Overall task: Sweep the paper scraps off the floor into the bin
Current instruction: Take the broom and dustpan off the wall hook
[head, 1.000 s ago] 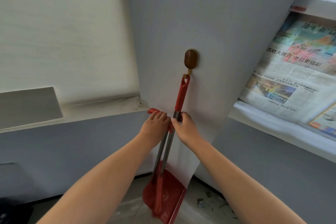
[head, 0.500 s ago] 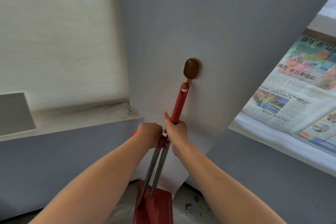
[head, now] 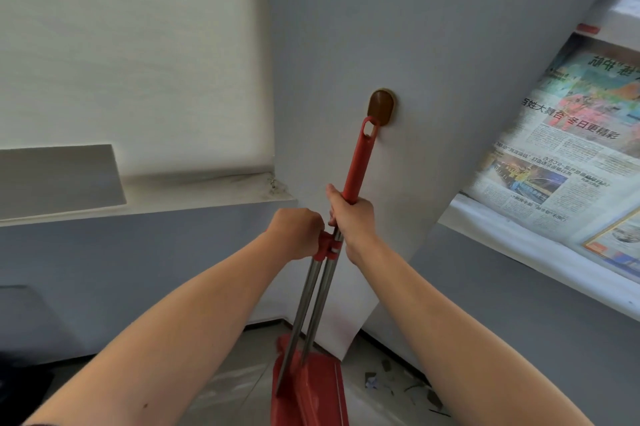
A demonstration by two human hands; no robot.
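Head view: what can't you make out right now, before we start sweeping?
All in the head view:
- Red plastic dustpan: lower part cut off by the bottom edge; broom bristles not visible.
- Paper scraps: small, blurred, some behind the right forearm; uncountable.
- Bin: outside the frame.
- Second, metal-tubed handle: top covered by the left hand.
- Red handle: unclear whether its end loop hangs on the brown oval wall hook or is free.

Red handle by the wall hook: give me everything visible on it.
The red handle looks like plastic, slim, with an oval hanging hole at its top, and leans up and right. Its tip sits at the lower edge of the brown wall hook; whether it hangs there is unclear. The right hand grips its lower end. Below, a metal pole runs down toward the red dustpan.
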